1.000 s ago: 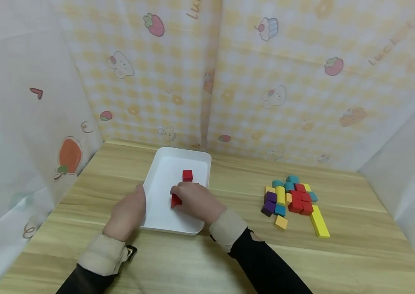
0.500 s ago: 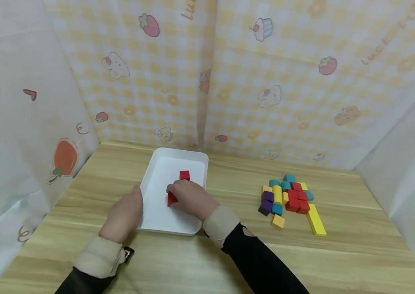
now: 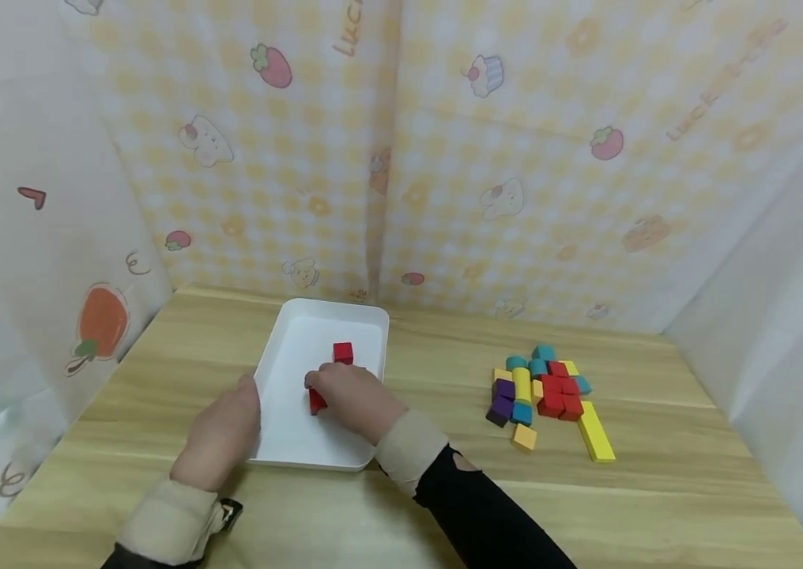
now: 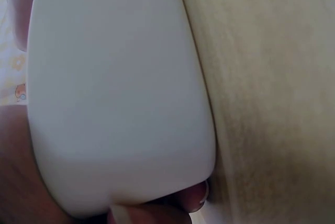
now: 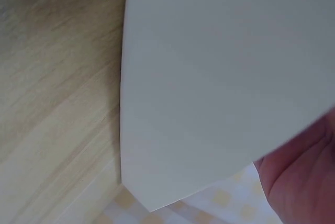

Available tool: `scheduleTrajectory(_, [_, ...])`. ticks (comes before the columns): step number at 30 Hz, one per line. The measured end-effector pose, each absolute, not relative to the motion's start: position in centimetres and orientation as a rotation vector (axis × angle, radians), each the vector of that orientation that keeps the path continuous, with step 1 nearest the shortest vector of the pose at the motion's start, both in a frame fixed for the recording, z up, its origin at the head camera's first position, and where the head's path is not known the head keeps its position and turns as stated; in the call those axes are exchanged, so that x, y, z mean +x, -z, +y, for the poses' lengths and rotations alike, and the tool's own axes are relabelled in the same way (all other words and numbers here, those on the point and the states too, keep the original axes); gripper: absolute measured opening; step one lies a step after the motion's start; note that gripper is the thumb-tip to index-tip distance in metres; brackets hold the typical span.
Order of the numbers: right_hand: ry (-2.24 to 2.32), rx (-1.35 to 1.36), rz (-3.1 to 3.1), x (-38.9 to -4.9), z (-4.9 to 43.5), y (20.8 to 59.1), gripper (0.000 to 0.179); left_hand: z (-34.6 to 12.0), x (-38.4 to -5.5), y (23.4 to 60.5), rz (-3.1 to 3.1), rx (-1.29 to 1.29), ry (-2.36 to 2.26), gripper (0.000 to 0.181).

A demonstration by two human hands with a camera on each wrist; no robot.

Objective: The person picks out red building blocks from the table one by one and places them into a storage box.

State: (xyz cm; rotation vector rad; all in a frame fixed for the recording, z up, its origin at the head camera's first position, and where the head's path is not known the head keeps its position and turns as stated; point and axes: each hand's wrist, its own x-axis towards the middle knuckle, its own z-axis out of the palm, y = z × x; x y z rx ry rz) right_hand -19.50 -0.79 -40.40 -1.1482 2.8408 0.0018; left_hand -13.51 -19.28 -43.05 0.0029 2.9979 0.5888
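Note:
A white rectangular tray lies on the wooden table. My left hand holds its left side, and in the left wrist view fingertips curl against the tray's outer wall. Reaching over the right rim, my right hand pinches a red block low inside the tray, with the thumb and fingertips partly hidden. Just beyond that hand sits another red block. In the right wrist view the tray wall covers the blocks, leaving part of the right hand visible.
To the right, a cluster of blocks includes red cubes, purple cubes, teal pieces and a yellow cylinder. A long yellow block and an orange block lie at its near side. A patterned cloth hangs behind the table.
The head view has shifted, so the whole scene appears further left and slightly lower. Both hands and the red blocks keep about the same places relative to the tray.

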Motion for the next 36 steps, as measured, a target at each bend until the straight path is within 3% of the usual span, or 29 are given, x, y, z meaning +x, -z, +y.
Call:
scheduleTrajectory(6, [-0.044, -1.213, 2.853, -17.9, -1.0, 41.0, 0.039, -19.8, -12.3, 43.8, 2.983, -0.01, -0.596, 0.009])
scheduleTrajectory(12, [0.034, -1.319, 2.93, -17.6, -0.2, 40.2, 0.034, -19.9, -12.4, 44.0, 3.023, 0.014, -0.619, 0.01])
scheduleTrajectory(24, [0.296, -1.413, 2.967, -16.5, 5.5, 36.8, 0.034, -19.4, -13.8, 43.0, 3.036, 0.046, -0.603, 0.008])
scheduleTrajectory(36, [0.431, -1.138, 3.064, -15.7, 12.8, 38.4, 0.032, -19.3, -13.5, 43.0, 2.99, 0.022, -0.6, 0.005])
